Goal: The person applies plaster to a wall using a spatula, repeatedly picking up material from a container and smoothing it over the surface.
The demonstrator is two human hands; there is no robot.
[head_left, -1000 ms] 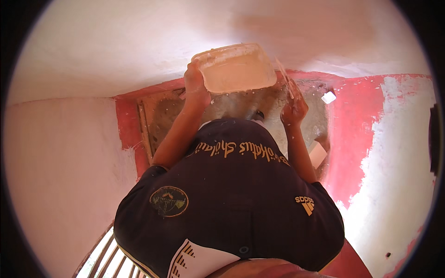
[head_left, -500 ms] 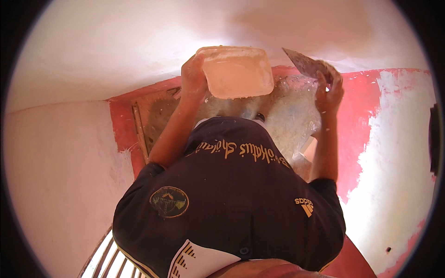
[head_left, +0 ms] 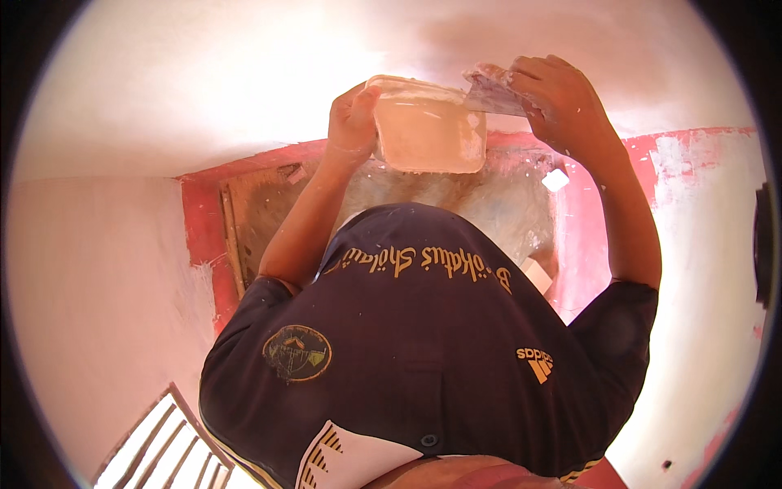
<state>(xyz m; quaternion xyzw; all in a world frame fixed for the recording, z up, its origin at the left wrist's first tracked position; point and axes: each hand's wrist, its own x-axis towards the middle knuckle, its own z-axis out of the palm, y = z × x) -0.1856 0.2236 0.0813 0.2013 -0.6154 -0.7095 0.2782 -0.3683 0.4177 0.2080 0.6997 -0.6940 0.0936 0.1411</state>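
Pale walls (head_left: 106,269) with a red-painted band (head_left: 204,212) low down surround a stained, bare floor (head_left: 440,187). At upper centre of the frame is a rectangular plastic tub (head_left: 432,134), raised in front of the body, pale residue along its rim. The left hand (head_left: 352,122) is clamped on its left edge. The right hand (head_left: 562,98), right of it, grips a flat scraper (head_left: 495,96) smeared with paste; the blade overlaps the tub's upper right corner, though I cannot tell whether they touch. The step in hand looks like loading or wiping the blade at the rim; the next move calls for a steady tub and a controlled blade angle. Farther out are a dark shirt (head_left: 391,326) at lower centre and a slatted window (head_left: 163,440) at lower left.
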